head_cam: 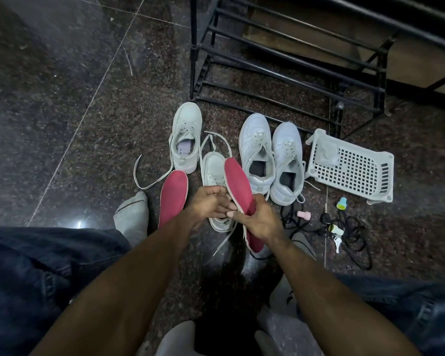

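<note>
Middle sneaker (213, 168): mid-section hidden under left hand (207, 201), right hand (261, 220) and held red insole (238, 185). Second red insole (174, 199): near end behind left forearm (165, 242). Black shoe rack (288, 57): cut off far and right. Small capped items (341, 203) (pink, blue, yellow): too small to identify.

I am logging finishes: insole (238, 186) in the right hand (261, 219), matt red cloth face; sneakers (254, 134) beyond that hand, smooth white leather-look, cloth laces; basket (355, 173) to its right, white perforated plastic; rack (193, 47) farther off, black metal bars; floor (75, 111), glossy speckled stone.
</note>
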